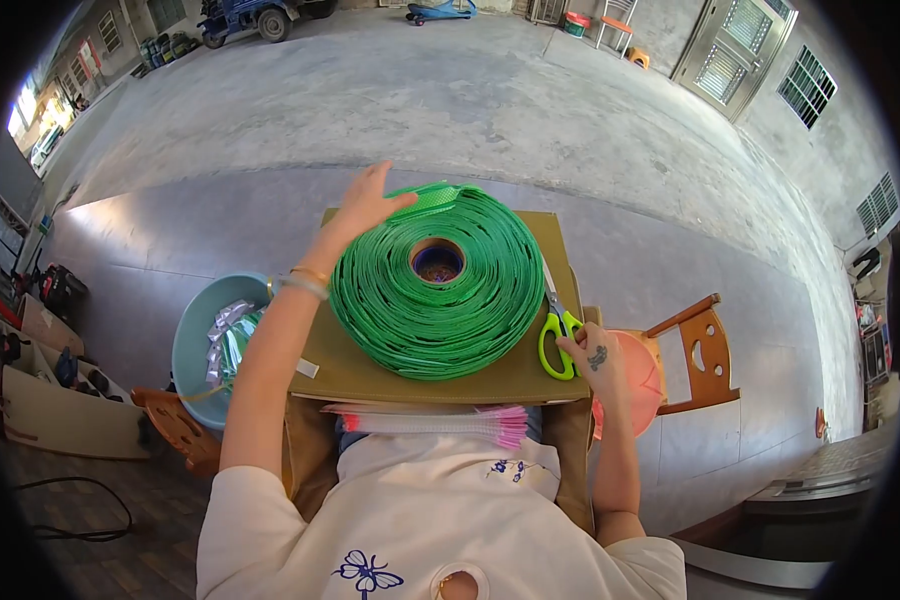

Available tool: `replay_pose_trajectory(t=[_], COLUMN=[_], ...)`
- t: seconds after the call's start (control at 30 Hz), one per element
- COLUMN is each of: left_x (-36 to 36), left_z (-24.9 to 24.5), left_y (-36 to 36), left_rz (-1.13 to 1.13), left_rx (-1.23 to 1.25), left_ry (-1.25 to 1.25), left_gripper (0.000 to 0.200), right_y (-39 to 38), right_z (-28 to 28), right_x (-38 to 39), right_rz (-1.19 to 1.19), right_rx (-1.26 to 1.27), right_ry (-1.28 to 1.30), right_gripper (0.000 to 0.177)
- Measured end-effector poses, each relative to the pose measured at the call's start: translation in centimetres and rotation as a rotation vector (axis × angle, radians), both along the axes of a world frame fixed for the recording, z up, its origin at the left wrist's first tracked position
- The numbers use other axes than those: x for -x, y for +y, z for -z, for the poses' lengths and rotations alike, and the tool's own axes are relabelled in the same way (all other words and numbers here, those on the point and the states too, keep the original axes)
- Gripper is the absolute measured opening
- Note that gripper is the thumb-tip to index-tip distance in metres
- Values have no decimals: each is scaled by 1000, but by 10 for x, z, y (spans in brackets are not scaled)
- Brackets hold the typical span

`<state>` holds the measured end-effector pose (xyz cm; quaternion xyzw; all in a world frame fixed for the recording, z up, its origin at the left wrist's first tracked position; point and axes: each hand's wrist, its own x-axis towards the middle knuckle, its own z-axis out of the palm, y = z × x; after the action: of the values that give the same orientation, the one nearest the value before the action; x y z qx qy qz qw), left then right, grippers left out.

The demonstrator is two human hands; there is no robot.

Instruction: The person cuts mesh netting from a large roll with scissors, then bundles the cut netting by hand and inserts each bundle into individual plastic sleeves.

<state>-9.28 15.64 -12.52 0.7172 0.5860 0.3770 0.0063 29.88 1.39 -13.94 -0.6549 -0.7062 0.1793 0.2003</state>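
Note:
A large roll of green ribbon-like strip [490,320], wound around a cardboard core [437,259], lies flat on a brown board [320,378] in front of me. My left hand [368,208] is at its far left edge, fingers stretched out and thumb apart, the thumb at a loose dotted piece of the strip. Right of the roll, a pair of scissors [544,350] with lime-green handles points away from me. My right hand [595,355] has its fingers closed at the handle. On my lap rests a bundle of thin clear strips with pink ends [510,425].
A blue tub [192,335] holding shiny silver and green pieces stands at the left on a wooden chair [175,425]. At the right, a pink basin [638,375] sits on another wooden chair [705,355]. Concrete floor stretches ahead towards a parked vehicle [260,18] and a metal door [735,55].

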Motion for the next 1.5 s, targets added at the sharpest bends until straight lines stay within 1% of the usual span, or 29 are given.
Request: replay_pose_trajectory(t=[0.03,0.07,0.13,0.17,0.27,0.37,0.47,0.53,0.6,0.63,0.67,0.7,0.73,0.77,0.8,0.83,0.9,0.97,1.03,1.1,1.13,1.17,1.23,1.3,1.33,1.4,1.43,1.47,1.5], left_x=[-9,-17,-29,-35,-44,-51,-63,-22,3,37,70,74,101,110,134,153,200,217,248,292,294,293,246,192,180,178,171,140,117], left_z=[8,11,7,4,0,-10,-58,-34,-50,-42,-33,-55,-56,-70,-75,-85,-93,-98,-80,-48,-42,-38,-57,-67,-69,-39,-31,-33,-32], left_y=[21,37,59,68,86,104,92,136,123,128,129,99,90,65,49,31,-4,-48,-87,-118,-138,-158,-188,-204,-208,-203,-201,-195,-190], left_rz=[-7,-11,39,66,93,93,112,88,-292,-364,-298,-370,-433,-402,-444,-427,-410,-443,-483,-537,-528,-517,-766,-783,-789,-455,-312,-167,-83], left_rx=[157,313,516,622,486,659,704,597,138,38,-136,-238,-356,-449,-502,-572,-586,-545,-419,-285,-154,-23,239,467,580,503,522,537,552], left_ry=[91,182,156,145,48,-706,-1378,-1758,-2002,-1976,-1941,-1775,-1661,-1595,-1421,-1370,-1223,-1121,-832,-582,-628,-672,-496,-422,-384,72,93,115,126], left_gripper=[69,70,65,62,45,34,17,24,31,42,52,58,64,64,60,53,46,34,26,23,27,32,52,64,70,75,78,81,80], right_y=[2,1,1,2,4,6,5,5,6,6,7,7,7,7,8,8,9,8,9,10,10,10,9,10,10,10,10,10,10], right_z=[3,3,3,1,-3,1,1,-1,-3,-2,-2,-4,-6,-6,-4,-2,0,2,-2,6,9,5,-3,-4,-5,-4,-3,-3,-3], right_x=[0,1,4,5,7,7,8,9,9,8,8,9,10,10,10,8,8,7,8,6,5,6,9,10,11,10,10,10,10], right_rz=[-16,-22,-29,-23,-29,-30,-27,-21,-16,-15,-15,-15,-15,-14,-22,-33,-46,-53,-54,-58,-58,-58,-62,-55,-52,-48,-45,-48,-49], right_rx=[7,-18,-68,-34,-20,-29,-53,-29,-13,-7,0,5,14,24,10,-4,-2,15,31,-35,-67,-39,20,37,44,40,39,35,31], right_ry=[-37,-78,-159,-147,-212,-212,-229,-221,-210,-203,-196,-194,-192,-192,-185,-180,-162,-164,-165,-144,-135,-153,-189,-193,-195,-193,-192,-193,-195], right_gripper=[40,41,44,46,47,47,45,45,44,44,44,44,43,43,43,42,41,41,41,41,41,42,43,43,43,43,43,43,43])
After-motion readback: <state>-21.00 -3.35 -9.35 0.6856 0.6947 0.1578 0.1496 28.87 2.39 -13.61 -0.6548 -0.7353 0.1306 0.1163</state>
